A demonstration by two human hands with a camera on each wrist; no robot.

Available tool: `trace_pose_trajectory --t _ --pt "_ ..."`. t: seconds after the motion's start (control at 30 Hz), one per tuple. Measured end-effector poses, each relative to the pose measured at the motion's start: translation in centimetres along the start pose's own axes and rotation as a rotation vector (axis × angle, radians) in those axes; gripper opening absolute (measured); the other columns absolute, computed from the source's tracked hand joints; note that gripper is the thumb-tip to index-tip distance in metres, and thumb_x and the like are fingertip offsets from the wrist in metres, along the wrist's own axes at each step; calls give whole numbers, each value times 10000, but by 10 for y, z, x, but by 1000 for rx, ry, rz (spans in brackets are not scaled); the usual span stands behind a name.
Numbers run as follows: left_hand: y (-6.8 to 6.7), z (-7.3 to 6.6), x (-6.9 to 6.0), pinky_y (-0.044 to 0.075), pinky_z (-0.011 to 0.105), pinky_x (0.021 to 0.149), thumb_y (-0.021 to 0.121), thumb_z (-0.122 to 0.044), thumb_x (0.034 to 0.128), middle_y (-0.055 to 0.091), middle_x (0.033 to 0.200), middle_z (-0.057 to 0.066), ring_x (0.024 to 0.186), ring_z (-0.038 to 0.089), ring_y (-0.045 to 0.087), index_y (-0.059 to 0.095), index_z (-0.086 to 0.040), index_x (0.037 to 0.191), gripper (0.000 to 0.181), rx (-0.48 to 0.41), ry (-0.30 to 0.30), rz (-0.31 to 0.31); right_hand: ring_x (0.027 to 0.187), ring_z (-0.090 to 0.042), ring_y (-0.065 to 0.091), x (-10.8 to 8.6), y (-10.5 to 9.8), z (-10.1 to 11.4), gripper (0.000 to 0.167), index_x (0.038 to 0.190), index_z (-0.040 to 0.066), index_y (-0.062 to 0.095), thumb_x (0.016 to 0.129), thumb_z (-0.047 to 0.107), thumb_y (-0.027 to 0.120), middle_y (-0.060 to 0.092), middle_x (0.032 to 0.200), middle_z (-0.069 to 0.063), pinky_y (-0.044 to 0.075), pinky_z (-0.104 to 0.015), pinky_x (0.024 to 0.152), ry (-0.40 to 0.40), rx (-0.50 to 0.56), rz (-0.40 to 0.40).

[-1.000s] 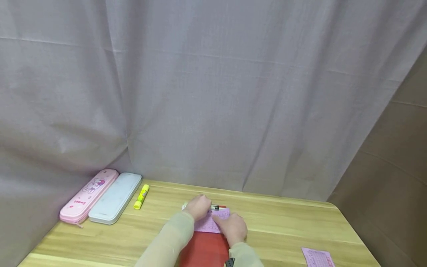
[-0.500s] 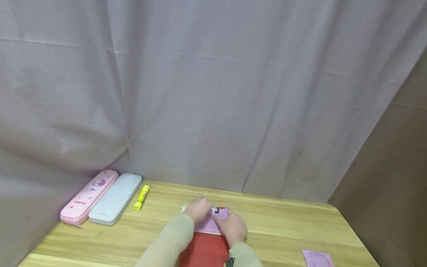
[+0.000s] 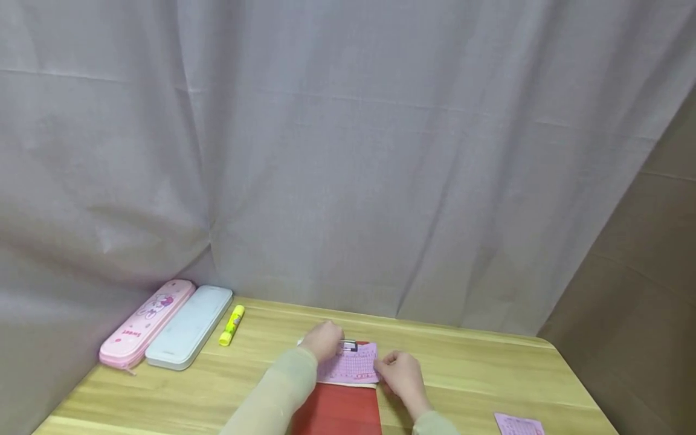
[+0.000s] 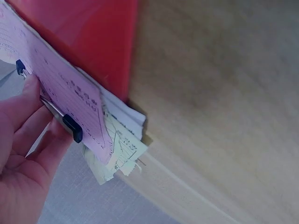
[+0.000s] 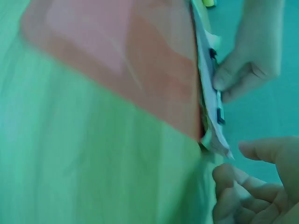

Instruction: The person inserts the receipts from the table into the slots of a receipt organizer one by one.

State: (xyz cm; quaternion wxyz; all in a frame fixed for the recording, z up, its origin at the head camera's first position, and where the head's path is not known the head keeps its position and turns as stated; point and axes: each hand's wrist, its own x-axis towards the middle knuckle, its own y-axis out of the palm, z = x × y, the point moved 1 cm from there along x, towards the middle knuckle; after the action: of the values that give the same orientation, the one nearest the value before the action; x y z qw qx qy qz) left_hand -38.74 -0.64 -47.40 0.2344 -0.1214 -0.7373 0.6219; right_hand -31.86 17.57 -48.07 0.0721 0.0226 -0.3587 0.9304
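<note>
A red clipboard (image 3: 339, 412) lies on the wooden table with a stack of paper slips at its far end. The top slip is a purple printed one (image 3: 356, 367); pale green slips (image 4: 125, 143) show beneath it in the left wrist view. My left hand (image 3: 323, 342) pinches the metal clip (image 3: 350, 346), whose ends are black. Just off the purple slip's right edge is my right hand (image 3: 403, 377). In the right wrist view its thumb and bent fingers stand apart, with nothing between them.
Another purple slip (image 3: 519, 425) lies at the table's front right. A yellow glue stick (image 3: 232, 325), a pale tin case (image 3: 190, 327) and a pink pencil case (image 3: 147, 324) are at the left. A grey curtain (image 3: 348, 181) hangs behind the table.
My right hand has come off the purple slip and shifted right, uncovering its right part. The left hand stays at the clip.
</note>
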Motion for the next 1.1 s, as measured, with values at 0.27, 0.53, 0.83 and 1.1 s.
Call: trace_pose_trajectory --t 0.27,0.53,0.83,1.1 --pt "0 2 -3 534 252 712 797 -160 720 667 707 -47 717 123 637 720 -150 736 79 -20 0 -10 448 -90 517 -4 -42 -15 129 816 35 674 785 155 708 589 579 17 430 -247 464 -144 -128 27" --pt "0 3 -6 533 263 708 810 -196 708 675 715 -57 730 129 643 731 -162 750 96 2 -3 -34 604 -6 472 -12 -97 -56 171 916 30 682 811 159 719 582 690 62 435 -210 560 -292 -243 135" --pt "2 1 -7 530 268 708 820 -199 686 672 712 -63 733 137 640 728 -173 735 107 15 -14 -43 739 -119 580 -15 -149 -101 271 1004 -14 675 795 148 731 673 926 -74 508 -262 630 -218 -343 199" --pt "5 3 -9 527 265 700 825 -205 685 677 715 -65 732 137 646 735 -174 739 109 27 -13 -53 735 -105 606 -17 -195 -157 342 932 -68 658 693 134 796 647 862 -127 515 -274 591 -575 -540 137"
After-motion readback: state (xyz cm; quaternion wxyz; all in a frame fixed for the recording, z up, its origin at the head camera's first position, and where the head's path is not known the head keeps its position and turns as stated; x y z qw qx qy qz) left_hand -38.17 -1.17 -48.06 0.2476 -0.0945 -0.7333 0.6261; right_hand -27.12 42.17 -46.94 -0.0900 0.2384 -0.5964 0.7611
